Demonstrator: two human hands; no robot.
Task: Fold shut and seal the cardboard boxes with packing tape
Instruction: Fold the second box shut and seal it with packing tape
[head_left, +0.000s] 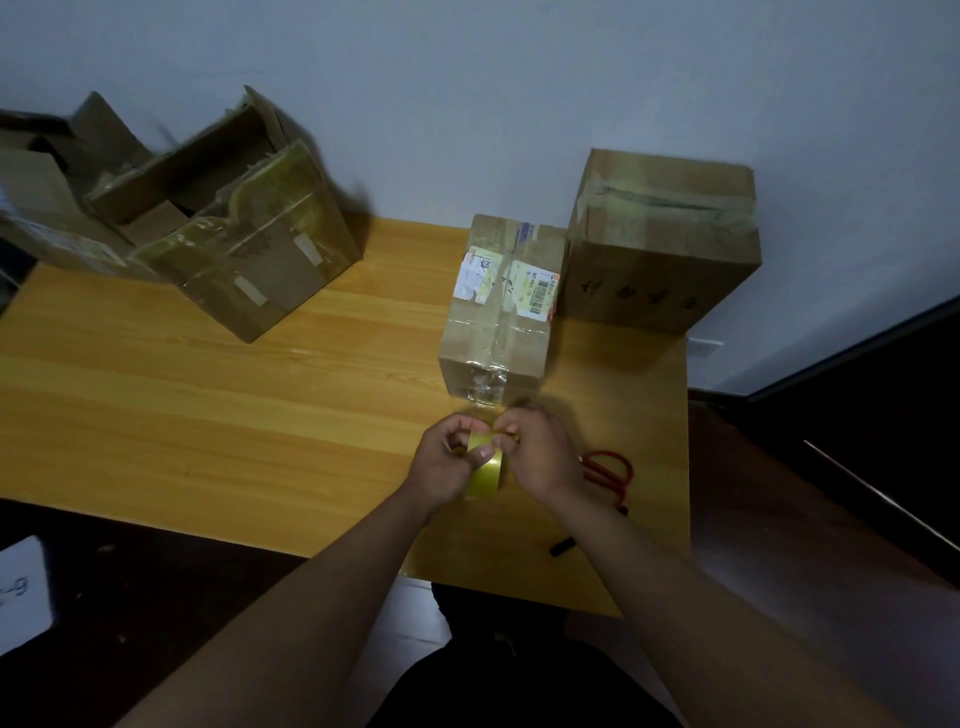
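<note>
A yellowish roll of packing tape (487, 470) sits between my two hands just above the wooden table (208, 405). My left hand (451, 462) grips the roll, thumb on its outer face. My right hand (540, 452) pinches the tape at the top of the roll. Directly beyond them stands a small closed cardboard box (501, 312) with shipping labels and clear tape along its top seam and down its near face. A larger closed, taped box (665, 244) stands to its right against the wall. An open box (234, 228) with raised flaps sits at the back left.
Red-handled scissors (610, 470) lie on the table just right of my right hand, and a small black object (562, 547) lies near the table's front edge. More cardboard boxes (41, 197) crowd the far left. A white paper (21, 592) lies on the dark surface at lower left.
</note>
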